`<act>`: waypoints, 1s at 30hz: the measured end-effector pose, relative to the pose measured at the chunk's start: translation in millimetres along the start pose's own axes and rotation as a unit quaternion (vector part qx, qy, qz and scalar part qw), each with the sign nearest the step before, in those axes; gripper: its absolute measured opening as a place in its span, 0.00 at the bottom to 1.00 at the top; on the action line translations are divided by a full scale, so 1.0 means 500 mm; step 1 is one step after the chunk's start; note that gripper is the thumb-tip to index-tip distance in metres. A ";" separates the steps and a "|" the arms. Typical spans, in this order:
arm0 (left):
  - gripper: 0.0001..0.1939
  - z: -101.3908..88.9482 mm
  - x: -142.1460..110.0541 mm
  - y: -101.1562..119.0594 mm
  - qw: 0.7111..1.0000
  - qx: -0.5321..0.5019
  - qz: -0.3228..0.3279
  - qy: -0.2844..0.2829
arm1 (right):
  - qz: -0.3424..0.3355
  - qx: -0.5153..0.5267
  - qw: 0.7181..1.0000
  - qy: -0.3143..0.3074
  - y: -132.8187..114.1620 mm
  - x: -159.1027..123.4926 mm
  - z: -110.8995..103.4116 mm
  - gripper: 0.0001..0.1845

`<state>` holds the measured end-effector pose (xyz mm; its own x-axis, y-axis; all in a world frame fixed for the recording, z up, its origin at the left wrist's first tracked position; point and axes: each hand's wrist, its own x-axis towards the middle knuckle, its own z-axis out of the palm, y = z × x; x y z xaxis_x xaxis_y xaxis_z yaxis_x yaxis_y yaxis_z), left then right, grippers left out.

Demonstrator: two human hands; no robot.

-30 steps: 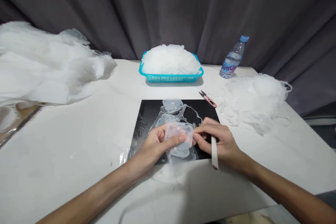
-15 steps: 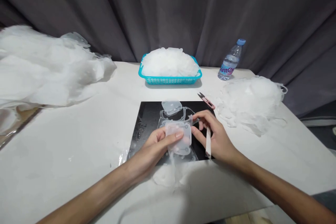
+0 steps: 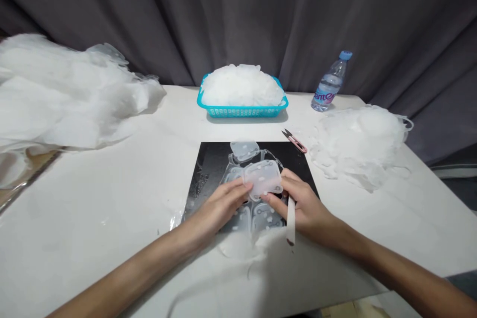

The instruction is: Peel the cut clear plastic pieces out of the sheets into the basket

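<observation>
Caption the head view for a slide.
Left hand and right hand hold a translucent piece over a black mat, blue basket behind.

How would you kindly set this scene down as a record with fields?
Left hand: touching the left edge of a hazy plastic piece
Right hand: gripping the piece's right side; also holds a white stick
Beneath: black board with more plastic pieces
Beyond the board: blue basket, heaped with white pieces
Board's far right corner: pink snips
Right: water bottle; white pile
Left: large white heap
Behind the table: dark curtain
</observation>
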<state>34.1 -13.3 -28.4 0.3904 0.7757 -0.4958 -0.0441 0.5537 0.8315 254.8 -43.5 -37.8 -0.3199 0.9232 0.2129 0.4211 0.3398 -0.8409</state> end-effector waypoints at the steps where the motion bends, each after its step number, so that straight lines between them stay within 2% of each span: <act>1: 0.21 -0.014 -0.003 0.005 0.997 0.079 -0.006 0.005 | -0.002 0.003 1.000 -0.002 -0.001 0.001 -0.006 0.07; 3: 0.19 -0.039 -0.012 0.023 0.969 0.239 0.020 -0.052 | 0.002 0.004 1.000 -0.017 -0.005 0.004 -0.021 0.08; 4: 0.19 -0.049 -0.016 0.035 0.948 0.303 0.060 -0.077 | 0.005 0.002 0.999 -0.031 -0.007 0.006 -0.028 0.09; 5: 0.21 -0.055 -0.019 0.047 0.923 0.361 0.113 -0.069 | 0.008 -0.001 0.999 -0.047 -0.009 0.008 -0.035 0.10; 6: 0.22 -0.059 -0.022 0.056 0.894 0.409 0.180 -0.036 | 0.012 -0.003 0.998 -0.065 -0.011 0.010 -0.040 0.11; 8: 0.16 -0.059 -0.022 0.067 0.827 0.470 0.308 0.015 | 0.013 -0.003 0.995 -0.102 -0.013 0.013 -0.046 0.12; 9: 0.15 -0.057 -0.020 0.067 0.802 0.486 0.349 0.010 | 0.008 -0.002 0.993 -0.117 -0.014 0.015 -0.047 0.12; 10: 0.21 -0.054 -0.018 0.065 0.788 0.494 0.366 -0.023 | 0.001 -0.002 0.991 -0.131 -0.015 0.016 -0.047 0.12; 12: 0.32 -0.050 -0.010 0.053 0.790 0.495 0.342 -0.119 | -0.017 -0.007 0.988 -0.151 -0.017 0.018 -0.044 0.14; 14: 0.32 -0.048 -0.001 0.042 0.803 0.484 0.304 -0.169 | -0.026 -0.013 0.986 -0.162 -0.019 0.019 -0.041 0.15; 17: 0.22 -0.052 0.005 0.039 0.806 0.479 0.300 -0.174 | -0.029 -0.016 0.985 -0.171 -0.022 0.019 -0.041 0.13; 21: 0.08 -0.056 0.000 0.055 0.776 0.501 0.338 -0.178 | -0.056 -0.041 0.984 -0.166 -0.023 0.017 -0.049 0.04; 27: 0.06 -0.047 -0.013 0.067 0.738 0.521 0.393 -0.170 | -0.091 -0.061 0.987 -0.122 -0.035 0.013 -0.054 0.01; 30: 0.05 -0.042 -0.013 0.063 0.722 0.519 0.415 -0.190 | -0.096 -0.056 0.987 -0.115 -0.041 0.013 -0.053 0.03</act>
<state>11.1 5.4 -4.4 0.8590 0.4611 0.2226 0.2283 -0.7340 0.6396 266.3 -39.7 -6.0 -0.5813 0.7792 0.2344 0.4208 0.5344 -0.7330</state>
